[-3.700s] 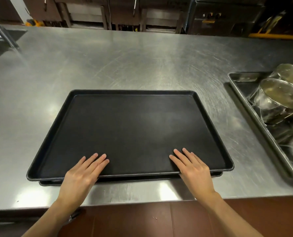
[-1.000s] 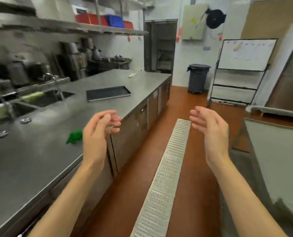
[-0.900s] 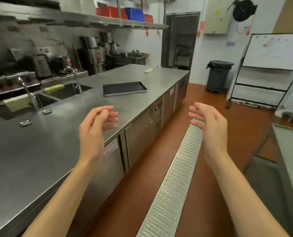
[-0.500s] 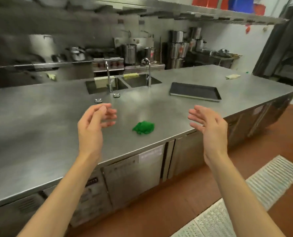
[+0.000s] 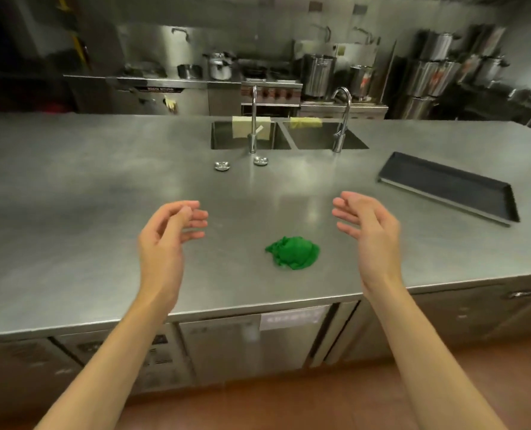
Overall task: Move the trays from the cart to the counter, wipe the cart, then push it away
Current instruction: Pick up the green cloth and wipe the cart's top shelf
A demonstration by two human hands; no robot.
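I hold left hand (image 5: 165, 243) and right hand (image 5: 371, 234) over counter (image 5: 72, 212), each grip open, empty. Green cloth (image 5: 292, 252) between them. Black trays (image 5: 450, 187) far right; sinks (image 5: 286, 136) behind.

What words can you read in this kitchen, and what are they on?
No text here is sharp enough to quote.
White label on the cabinet front under the counter: too blurred to read.
Dark strip with pale letters on the back appliance: too small and blurred.
Red markings on the tall pots: unreadable.
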